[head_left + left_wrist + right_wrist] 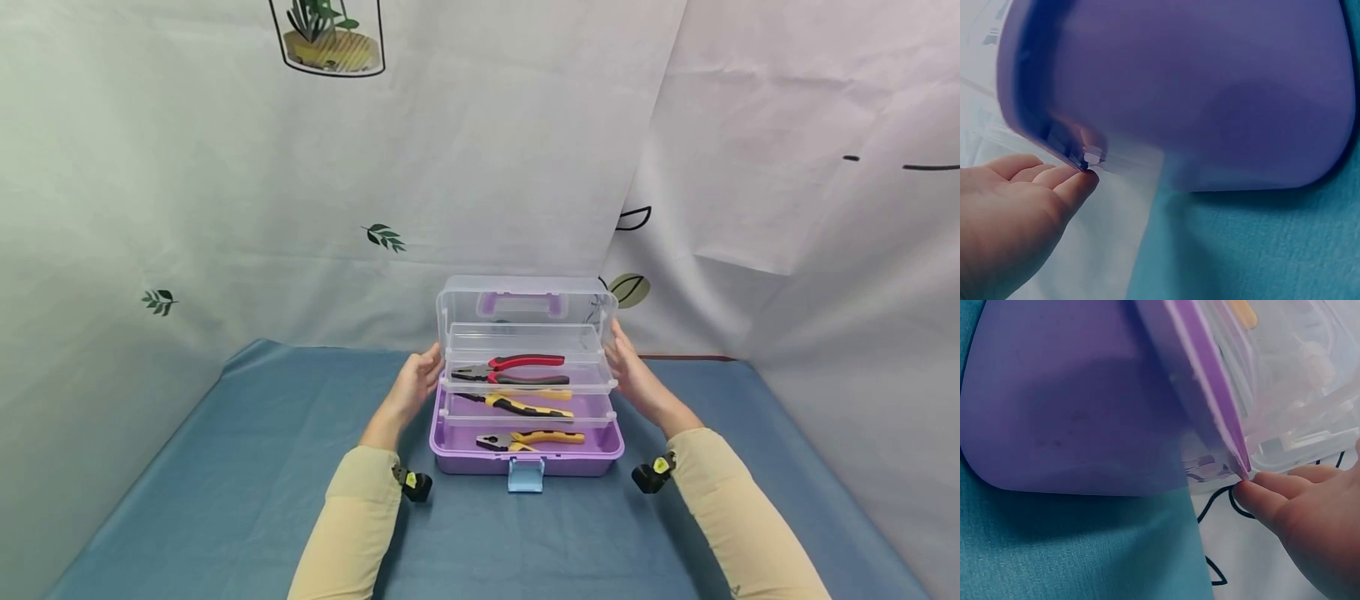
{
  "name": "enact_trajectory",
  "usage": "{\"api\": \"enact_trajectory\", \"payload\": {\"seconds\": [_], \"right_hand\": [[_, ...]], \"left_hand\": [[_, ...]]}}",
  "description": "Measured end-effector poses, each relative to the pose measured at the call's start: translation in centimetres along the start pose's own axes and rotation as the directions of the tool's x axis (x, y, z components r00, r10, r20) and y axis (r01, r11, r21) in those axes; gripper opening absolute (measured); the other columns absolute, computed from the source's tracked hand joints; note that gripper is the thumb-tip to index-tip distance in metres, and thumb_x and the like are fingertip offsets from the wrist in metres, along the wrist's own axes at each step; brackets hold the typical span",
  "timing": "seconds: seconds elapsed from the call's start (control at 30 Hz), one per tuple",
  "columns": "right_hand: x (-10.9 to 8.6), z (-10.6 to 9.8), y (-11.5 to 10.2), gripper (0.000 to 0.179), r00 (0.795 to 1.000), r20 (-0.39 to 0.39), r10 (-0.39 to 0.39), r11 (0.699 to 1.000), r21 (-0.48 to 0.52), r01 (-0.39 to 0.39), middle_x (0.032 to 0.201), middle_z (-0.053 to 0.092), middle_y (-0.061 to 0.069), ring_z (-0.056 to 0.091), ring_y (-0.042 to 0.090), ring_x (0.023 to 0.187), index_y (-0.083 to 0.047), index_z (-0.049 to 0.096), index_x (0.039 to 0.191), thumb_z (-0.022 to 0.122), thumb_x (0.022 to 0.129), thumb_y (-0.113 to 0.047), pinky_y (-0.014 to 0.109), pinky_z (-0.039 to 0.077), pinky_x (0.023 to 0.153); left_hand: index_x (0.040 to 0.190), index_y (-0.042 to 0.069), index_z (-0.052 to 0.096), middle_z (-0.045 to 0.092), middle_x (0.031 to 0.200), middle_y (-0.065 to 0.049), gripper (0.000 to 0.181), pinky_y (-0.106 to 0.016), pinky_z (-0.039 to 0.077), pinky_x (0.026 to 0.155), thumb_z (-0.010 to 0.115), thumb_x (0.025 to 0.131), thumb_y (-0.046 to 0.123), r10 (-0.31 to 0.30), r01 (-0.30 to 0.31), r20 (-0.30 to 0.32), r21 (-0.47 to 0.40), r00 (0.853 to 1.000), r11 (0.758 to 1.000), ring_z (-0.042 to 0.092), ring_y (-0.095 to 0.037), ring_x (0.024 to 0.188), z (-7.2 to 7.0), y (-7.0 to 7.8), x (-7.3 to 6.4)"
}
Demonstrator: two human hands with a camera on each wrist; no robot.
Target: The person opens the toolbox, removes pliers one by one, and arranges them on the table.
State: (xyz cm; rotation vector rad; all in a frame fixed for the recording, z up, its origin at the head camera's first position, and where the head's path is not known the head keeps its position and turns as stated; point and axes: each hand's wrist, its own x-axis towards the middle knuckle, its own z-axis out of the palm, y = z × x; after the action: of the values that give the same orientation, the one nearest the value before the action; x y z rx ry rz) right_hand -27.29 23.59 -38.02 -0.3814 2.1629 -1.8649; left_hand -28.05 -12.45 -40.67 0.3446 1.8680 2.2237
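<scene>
A purple toolbox stands on the blue cloth, its clear lid raised at the back and its clear trays spread in steps. Red-handled pliers and yellow-and-black pliers lie in the trays. Combination pliers with yellow handles rest in the purple base. My left hand touches the left rear side, fingers fairly straight; in the left wrist view its little finger meets the rear corner. On the opposite side my right hand touches near the lid, fingers extended. Both thumbs are mostly hidden.
A light blue latch hangs down at the box's front. The blue cloth covers the table, and a pale printed curtain rises close behind the box. Small cameras sit on both wrists.
</scene>
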Motion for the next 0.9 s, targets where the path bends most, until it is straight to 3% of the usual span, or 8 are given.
{"api": "enact_trajectory", "payload": {"seconds": [0.17,0.67,0.9], "right_hand": [[0.0,0.2,-0.3,0.058,1.0,0.002,0.014,1.0,0.005,-0.014,0.156,-0.02,0.018,-0.002,0.058,0.137,-0.04,-0.028,0.143,0.008,0.1,-0.052,0.072,0.012,0.107],[-0.8,0.8,-0.2,0.057,0.997,-0.032,0.075,0.997,-0.021,-0.076,0.158,-0.016,0.016,0.007,0.059,0.136,-0.048,-0.025,0.142,0.011,0.098,-0.057,0.071,0.017,0.107],[-1.8,1.1,-0.4,0.06,0.996,-0.031,0.089,0.995,-0.037,-0.09,0.157,-0.016,0.019,0.011,0.057,0.136,-0.048,-0.025,0.141,0.014,0.096,-0.061,0.069,0.022,0.107]], "left_hand": [[0.148,-0.007,0.0,-0.004,0.157,-0.023,0.067,-0.049,0.002,0.12,0.016,0.088,0.018,-0.001,0.0,-0.031,-0.035,1.0,0.999,0.002,-0.039,0.145,0.2,0.0,-0.1],[0.15,-0.004,0.003,-0.003,0.159,-0.015,0.064,-0.05,0.007,0.12,0.012,0.09,0.018,-0.04,0.04,-0.043,0.002,0.998,0.999,0.009,-0.037,0.145,0.5,-0.1,-1.2],[0.15,-0.003,0.001,-0.003,0.159,-0.016,0.063,-0.051,0.009,0.119,0.013,0.09,0.016,-0.051,0.053,-0.03,0.072,0.998,0.996,0.011,-0.038,0.144,0.7,0.2,-2.2]]}}
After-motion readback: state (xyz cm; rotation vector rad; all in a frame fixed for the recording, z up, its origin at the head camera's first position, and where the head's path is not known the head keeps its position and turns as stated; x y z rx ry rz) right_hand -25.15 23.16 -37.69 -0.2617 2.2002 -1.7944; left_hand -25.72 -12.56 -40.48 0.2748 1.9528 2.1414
